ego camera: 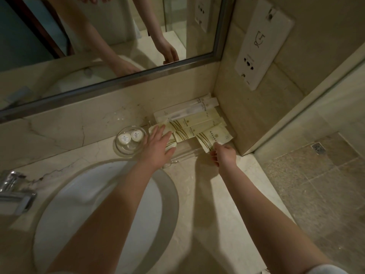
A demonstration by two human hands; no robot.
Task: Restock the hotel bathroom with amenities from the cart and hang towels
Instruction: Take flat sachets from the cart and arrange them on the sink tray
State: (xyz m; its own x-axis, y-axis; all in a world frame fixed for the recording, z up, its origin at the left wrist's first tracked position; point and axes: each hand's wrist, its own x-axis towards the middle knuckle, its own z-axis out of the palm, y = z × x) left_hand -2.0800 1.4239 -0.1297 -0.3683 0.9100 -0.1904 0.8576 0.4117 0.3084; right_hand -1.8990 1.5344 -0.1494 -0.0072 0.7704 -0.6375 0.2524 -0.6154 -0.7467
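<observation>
Several cream amenity packets (pixel 189 123) with gold stripes lie fanned on a clear tray (pixel 184 154) in the back right corner of the marble counter (pixel 201 194). My right hand (pixel 224 154) pinches the near corner of the rightmost packet (pixel 214 137). My left hand (pixel 158 147) lies flat, fingers spread, over the left packets and a small white packet (pixel 171 144). A glass dish (pixel 130 140) to the left holds two round white soaps.
A white oval sink (pixel 94 198) sits below my arms, with a chrome faucet (pixel 14 191) at its left. A mirror (pixel 98 36) runs along the back wall. A white socket panel (pixel 262 46) hangs on the right wall. Shower glass and tiled floor (pixel 316 184) lie right.
</observation>
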